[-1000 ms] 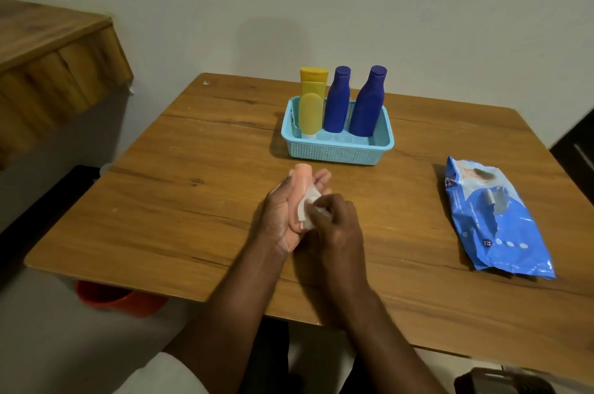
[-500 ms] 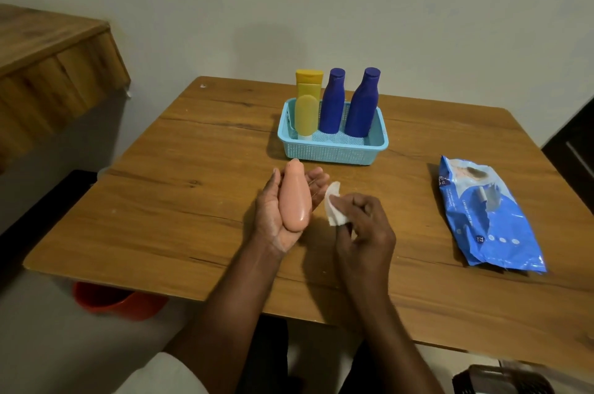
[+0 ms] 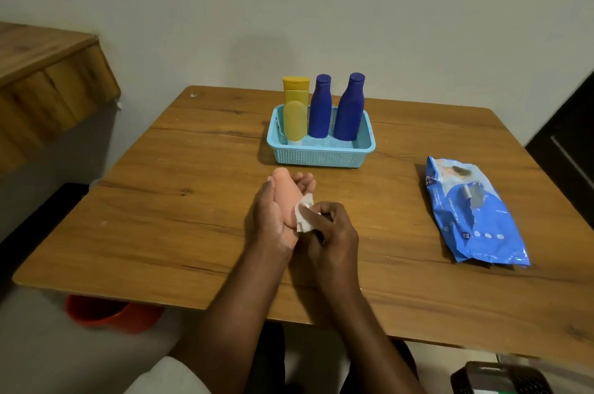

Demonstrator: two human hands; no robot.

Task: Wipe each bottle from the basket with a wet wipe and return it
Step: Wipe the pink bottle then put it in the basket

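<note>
The wooden table (image 3: pixel 160 226) fills most of the view. At its 3 o'clock side lies a blue wipes pack (image 3: pixel 472 217), flat, long axis running near to far. At 12 o'clock sits the light blue basket (image 3: pixel 321 157), holding a yellow bottle (image 3: pixel 295 117) and two dark blue bottles (image 3: pixel 320 107) (image 3: pixel 350 107), all upright. At table centre the left hand (image 3: pixel 273 217) cradles a peach bottle (image 3: pixel 287 192) in its curled palm, long axis pointing toward 12 o'clock; which end is the cap is hard to tell. The right hand (image 3: pixel 334 229) pinches a white wet wipe (image 3: pixel 304 213) against the bottle's near right side.
</note>
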